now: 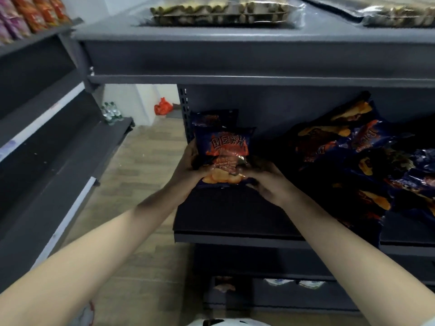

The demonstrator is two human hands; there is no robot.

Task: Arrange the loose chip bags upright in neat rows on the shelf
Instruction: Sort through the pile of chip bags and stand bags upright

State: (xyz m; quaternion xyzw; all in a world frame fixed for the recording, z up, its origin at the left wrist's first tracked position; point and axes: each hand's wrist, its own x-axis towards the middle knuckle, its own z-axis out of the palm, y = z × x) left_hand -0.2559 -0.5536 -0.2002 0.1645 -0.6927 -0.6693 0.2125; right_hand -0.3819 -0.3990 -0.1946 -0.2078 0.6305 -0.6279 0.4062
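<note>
A dark blue and orange chip bag (226,149) stands upright at the left end of the dark shelf (235,220). My left hand (190,168) grips its left side and my right hand (268,182) grips its lower right corner. Directly behind it stands a second upright bag (211,118) of the same kind, against the back panel. To the right, several loose bags (357,147) of the same kind lie tumbled in a heap across the shelf.
A grey upper shelf (235,57) overhangs, carrying wrapped trays (219,12). A second shelving unit (47,137) runs along the left, with snack packs (30,12) on top. Wooden floor (141,161) shows between them, with bottles (110,112) and a red bag (162,107) beyond.
</note>
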